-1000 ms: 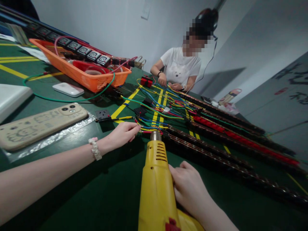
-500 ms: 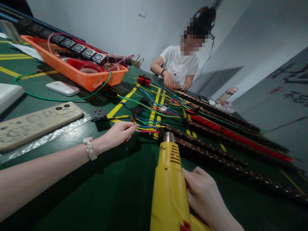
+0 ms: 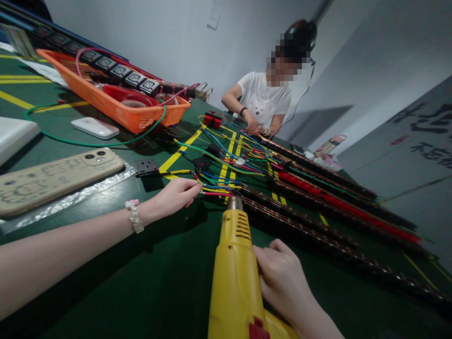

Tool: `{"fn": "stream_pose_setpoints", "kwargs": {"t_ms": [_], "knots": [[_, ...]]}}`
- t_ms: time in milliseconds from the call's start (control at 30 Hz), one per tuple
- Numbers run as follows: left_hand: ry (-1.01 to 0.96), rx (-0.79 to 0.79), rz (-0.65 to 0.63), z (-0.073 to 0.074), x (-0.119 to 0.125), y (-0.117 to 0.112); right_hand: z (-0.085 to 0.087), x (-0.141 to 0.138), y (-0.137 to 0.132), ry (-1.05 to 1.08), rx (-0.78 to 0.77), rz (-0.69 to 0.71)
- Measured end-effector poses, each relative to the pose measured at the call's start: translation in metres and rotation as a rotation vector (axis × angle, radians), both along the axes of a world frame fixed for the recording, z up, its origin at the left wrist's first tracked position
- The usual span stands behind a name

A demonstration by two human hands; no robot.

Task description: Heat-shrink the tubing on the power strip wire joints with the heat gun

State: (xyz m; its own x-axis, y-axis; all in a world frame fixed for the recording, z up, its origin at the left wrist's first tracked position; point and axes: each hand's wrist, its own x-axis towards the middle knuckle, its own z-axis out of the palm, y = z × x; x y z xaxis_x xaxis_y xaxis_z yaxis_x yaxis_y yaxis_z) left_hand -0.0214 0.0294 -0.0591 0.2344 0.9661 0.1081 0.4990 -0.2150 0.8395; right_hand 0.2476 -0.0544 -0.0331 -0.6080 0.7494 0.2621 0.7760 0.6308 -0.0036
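My right hand point(image 3: 282, 278) is wrapped round a yellow heat gun point(image 3: 236, 268) whose metal nozzle point(image 3: 234, 203) points at a bunch of coloured wires point(image 3: 219, 186) on the green table. My left hand point(image 3: 174, 195) reaches in from the left, fingers pinched on the ends of those wires just ahead of the nozzle. A beaded band sits on that wrist. The wires run into the near ends of long dark power strips point(image 3: 300, 216) that stretch away to the right.
A phone in a beige case point(image 3: 52, 176) lies on a plastic sleeve at the left, beside a black socket module point(image 3: 146, 167). Behind it stand an orange basket point(image 3: 116, 106) and a white device point(image 3: 94, 127). A person in a white shirt point(image 3: 264, 101) handles wires across the table.
The heat gun swung right half a second ago and is back left, its nozzle again close behind the wire ends. My left hand has stayed on the wires.
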Motion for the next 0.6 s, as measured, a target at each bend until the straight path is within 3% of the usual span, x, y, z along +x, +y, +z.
{"fn": "stream_pose_setpoints", "kwargs": {"t_ms": [400,600], "knots": [[-0.039,-0.006,0.018,-0.001,0.001,0.002,-0.002,-0.047,0.01,-0.087,0.07,0.174],[-0.084,-0.031,0.009,-0.003,0.0,0.003,0.0,-0.053,0.008,-0.082,0.107,0.203]]}}
